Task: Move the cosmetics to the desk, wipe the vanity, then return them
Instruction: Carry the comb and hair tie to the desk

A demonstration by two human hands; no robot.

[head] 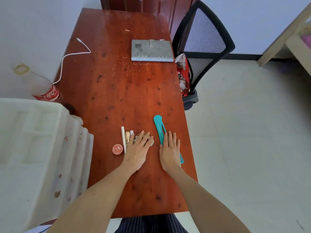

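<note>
Several cosmetics lie on the red wooden desk (117, 84). A small round red tin (117, 149) sits beside a white pen-like tube (123, 138), a gold tube (127, 137) and a lilac tube (131, 132). My left hand (138, 148) rests flat over a crumpled beige thing (151, 142), fingers spread, partly hiding it. A teal comb (159, 126) lies to the right. My right hand (170, 148) lies flat on the comb's lower half, fingers extended, covering most of its teeth.
A grey notebook (151, 50) lies at the far side of the desk, a white cable (70, 55) at its left edge. A cola bottle (45, 89) and a white plastic drawer unit (37, 148) stand left. A black mesh chair (200, 47) stands right.
</note>
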